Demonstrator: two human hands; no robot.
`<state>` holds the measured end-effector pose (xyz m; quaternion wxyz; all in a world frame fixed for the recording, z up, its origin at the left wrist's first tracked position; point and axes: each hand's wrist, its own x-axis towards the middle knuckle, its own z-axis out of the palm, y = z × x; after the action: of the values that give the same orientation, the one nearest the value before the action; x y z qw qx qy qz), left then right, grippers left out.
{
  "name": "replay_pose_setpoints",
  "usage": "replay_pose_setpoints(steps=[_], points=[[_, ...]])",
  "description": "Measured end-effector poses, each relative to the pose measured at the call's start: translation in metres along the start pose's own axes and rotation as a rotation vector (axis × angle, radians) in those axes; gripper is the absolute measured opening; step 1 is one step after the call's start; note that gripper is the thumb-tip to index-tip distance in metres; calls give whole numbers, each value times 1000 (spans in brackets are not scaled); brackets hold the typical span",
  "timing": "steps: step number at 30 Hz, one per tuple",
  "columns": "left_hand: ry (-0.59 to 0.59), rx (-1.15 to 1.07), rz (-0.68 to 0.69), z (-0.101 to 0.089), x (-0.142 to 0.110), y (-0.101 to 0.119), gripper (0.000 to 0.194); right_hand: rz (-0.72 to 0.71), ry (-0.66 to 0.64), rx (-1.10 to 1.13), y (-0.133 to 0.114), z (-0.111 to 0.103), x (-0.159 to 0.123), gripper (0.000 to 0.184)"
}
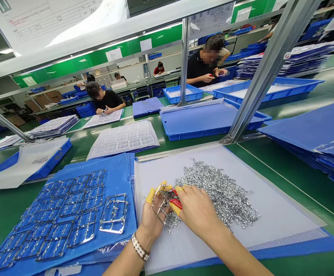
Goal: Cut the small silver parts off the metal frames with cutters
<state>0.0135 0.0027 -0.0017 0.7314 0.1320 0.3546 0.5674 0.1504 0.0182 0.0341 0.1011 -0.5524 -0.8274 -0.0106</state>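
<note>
My left hand (151, 214), with yellow finger covers and a patterned bracelet at the wrist, holds a rectangular metal frame (159, 203) tilted above the white sheet. Several small silver pieces lie in the palm behind it. My right hand (195, 209), also with yellow finger covers, is closed around red-handled pliers (175, 202) right beside the frame; the jaws are too small to make out. Just behind the hands a pile of small silver metal links (219, 191) spreads over the white sheet (276, 214). More metal frames (77, 195) lie in rows on a blue sheet at the left, with one frame (114, 214) set apart nearest my left hand.
A slanted metal post (270, 73) rises behind the white sheet. Blue trays (181, 134) and a printed sheet (125, 138) stand beyond. Stacked blue sheets (319, 130) lie at the right. Co-workers (203, 63) sit across the green table (256, 153).
</note>
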Motion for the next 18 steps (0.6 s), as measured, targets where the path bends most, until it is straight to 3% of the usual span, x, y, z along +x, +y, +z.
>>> replay_pose_setpoints(steps=[12,18], points=[[22,70,65,-7,3,-5,42,-4,-46,-19,-1,-3,4,13],[-71,-117,-42,-4,2,4,45,14,-11,-43,10,0,-11,21]])
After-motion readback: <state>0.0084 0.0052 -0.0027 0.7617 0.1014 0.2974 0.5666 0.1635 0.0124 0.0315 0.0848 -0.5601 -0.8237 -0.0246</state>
